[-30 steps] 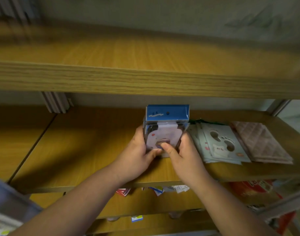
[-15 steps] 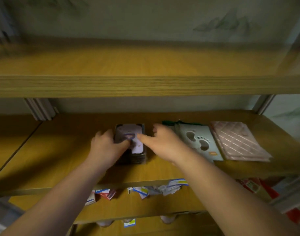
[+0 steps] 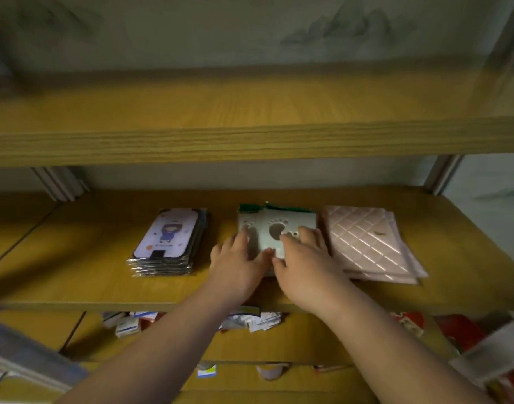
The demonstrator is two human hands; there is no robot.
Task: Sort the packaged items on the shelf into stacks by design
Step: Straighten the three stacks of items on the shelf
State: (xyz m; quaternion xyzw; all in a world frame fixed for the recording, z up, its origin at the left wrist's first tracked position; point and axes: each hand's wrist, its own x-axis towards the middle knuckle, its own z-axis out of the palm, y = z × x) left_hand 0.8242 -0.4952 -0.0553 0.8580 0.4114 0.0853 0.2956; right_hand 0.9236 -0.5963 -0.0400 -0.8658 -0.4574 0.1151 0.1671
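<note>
A person's left hand (image 3: pixel 238 263) and right hand (image 3: pixel 304 265) are resting side by side on the paw-print stack (image 3: pixel 276 225), midway along the wooden shelf (image 3: pixel 75 275), near its front edge. The grip of each is lying apart, fingers spread flat over the pale packets, clamping nothing. The cartoon-figure stack (image 3: pixel 168 243) is sitting untouched towards the shelf's left end, squared up in clear wrappers. The pink quilted stack (image 3: pixel 369 243) is lying fanned just beside the right hand, towards the right end. Loose small packets (image 3: pixel 250 319) are crowding the lower shelf (image 3: pixel 293 345) beneath the forearms.
</note>
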